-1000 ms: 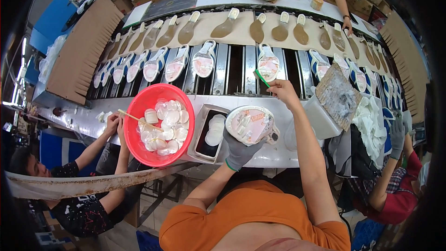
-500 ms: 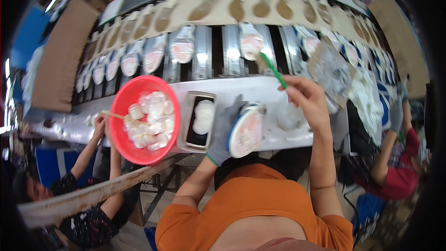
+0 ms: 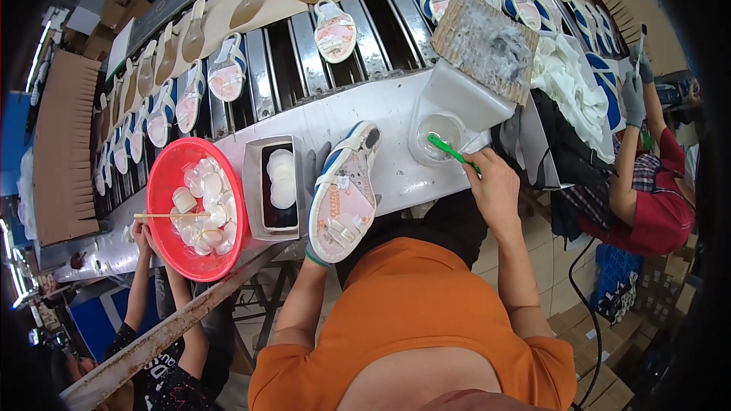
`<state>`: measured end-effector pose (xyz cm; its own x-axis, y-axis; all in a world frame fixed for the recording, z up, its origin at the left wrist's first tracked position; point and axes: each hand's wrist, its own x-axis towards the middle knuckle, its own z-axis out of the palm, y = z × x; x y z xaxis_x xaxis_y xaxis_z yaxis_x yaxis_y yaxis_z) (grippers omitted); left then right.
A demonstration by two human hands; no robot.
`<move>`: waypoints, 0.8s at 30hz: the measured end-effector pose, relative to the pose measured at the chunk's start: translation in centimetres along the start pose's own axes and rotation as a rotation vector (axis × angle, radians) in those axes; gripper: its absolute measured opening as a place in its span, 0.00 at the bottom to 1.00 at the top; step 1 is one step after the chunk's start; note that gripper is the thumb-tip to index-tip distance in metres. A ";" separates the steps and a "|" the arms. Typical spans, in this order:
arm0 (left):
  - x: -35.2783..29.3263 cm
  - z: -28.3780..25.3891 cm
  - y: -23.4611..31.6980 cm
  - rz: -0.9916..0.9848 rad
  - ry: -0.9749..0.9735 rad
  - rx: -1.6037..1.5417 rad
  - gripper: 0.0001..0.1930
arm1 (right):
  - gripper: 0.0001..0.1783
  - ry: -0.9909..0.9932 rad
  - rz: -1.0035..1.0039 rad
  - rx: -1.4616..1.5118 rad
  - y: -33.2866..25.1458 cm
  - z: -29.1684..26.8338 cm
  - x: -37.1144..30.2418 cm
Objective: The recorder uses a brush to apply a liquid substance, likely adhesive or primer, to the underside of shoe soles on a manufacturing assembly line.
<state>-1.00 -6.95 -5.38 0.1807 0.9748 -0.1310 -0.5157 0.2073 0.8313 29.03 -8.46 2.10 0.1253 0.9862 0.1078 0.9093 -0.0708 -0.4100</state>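
Observation:
My left hand (image 3: 314, 169), in a grey glove, grips a white sandal (image 3: 344, 196) with blue edging from behind, so most of the hand is hidden. The sandal is tilted, its pinkish, patchy inner side facing up. Bare fingers of my right hand (image 3: 493, 186) pinch a brush (image 3: 452, 151) by its green handle. Its head is down inside a clear round cup (image 3: 421, 137) on the metal table (image 3: 388, 110); the bristles are hard to make out.
Left of the sandal stand a grey box (image 3: 250, 183) with white round pieces and a red basin (image 3: 158, 205) of white lumps. Crusted cardboard (image 3: 476, 38) lies behind the cup. Sandals (image 3: 335, 33) and soles (image 3: 251, 4) line the roller conveyor (image 3: 285, 65). Co-workers are at both sides.
My right hand has brought the brush down from near the conveyor into the cup. The sandal in my left hand has turned more upright, and the view has swung right.

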 end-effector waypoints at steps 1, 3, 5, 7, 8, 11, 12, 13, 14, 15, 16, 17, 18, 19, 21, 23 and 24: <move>-0.3 0.0 -0.2 -0.031 0.002 -0.074 0.49 | 0.11 0.003 -0.039 0.044 0.5 0.1 0.0; -0.7 0.0 -0.6 -0.079 0.006 -0.207 0.49 | 0.09 -0.081 0.109 0.263 1.6 0.3 0.2; -1.0 0.1 -1.3 -0.119 0.003 -0.334 0.48 | 0.08 -0.134 0.209 0.490 2.2 0.4 0.1; -1.1 0.2 -2.0 -0.151 -0.009 -0.458 0.47 | 0.10 -0.202 0.361 0.697 2.3 0.4 0.1; -1.2 0.3 -2.4 -0.167 -0.014 -0.518 0.47 | 0.13 -0.229 0.347 0.801 2.0 0.5 0.0; -1.5 0.4 -3.7 -0.208 -0.037 -0.687 0.46 | 0.12 -0.353 0.464 1.089 0.5 0.4 0.0; -1.6 0.4 -4.1 -0.224 -0.044 -0.733 0.46 | 0.09 -0.345 0.417 1.218 -0.3 0.5 0.1; -1.8 0.5 -4.4 -0.237 -0.049 -0.770 0.45 | 0.08 -0.348 0.380 1.194 -1.2 0.8 0.3; -1.9 0.6 -4.9 -0.252 -0.057 -0.810 0.45 | 0.08 -0.348 0.314 1.202 -2.1 1.0 0.7; -2.0 0.6 -5.2 -0.261 -0.059 -0.841 0.44 | 0.08 -0.347 0.269 1.206 -2.9 1.3 1.0; -2.0 0.7 -5.5 -0.273 -0.063 -0.864 0.44 | 0.07 -0.383 0.264 1.126 -3.6 1.1 1.0; -2.1 0.7 -5.7 -0.278 -0.070 -0.893 0.44 | 0.08 -0.400 0.217 1.074 -4.4 1.3 1.1; -2.1 0.8 -5.9 -0.286 -0.073 -0.915 0.43 | 0.08 -0.411 0.172 1.026 -5.1 1.5 1.1; -2.2 0.8 -6.1 -0.289 -0.074 -0.937 0.43 | 0.09 -0.434 0.131 0.974 -5.8 1.6 1.0; -2.2 0.8 -6.3 -0.288 -0.078 -0.978 0.42 | 0.09 -0.455 0.055 0.932 -6.8 1.6 0.7; -2.2 0.8 -6.5 -0.288 -0.082 -1.019 0.42 | 0.08 -0.433 -0.081 0.919 -7.6 1.7 0.4; -2.2 0.8 -6.7 -0.283 -0.086 -1.041 0.41 | 0.08 -0.417 -0.096 0.901 -7.9 1.8 0.2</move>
<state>2.76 -10.50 -10.19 0.4424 0.8797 -0.1743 -0.8968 0.4321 -0.0954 21.20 -7.40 3.76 -0.2390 0.9677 -0.0796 0.2462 -0.0189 -0.9690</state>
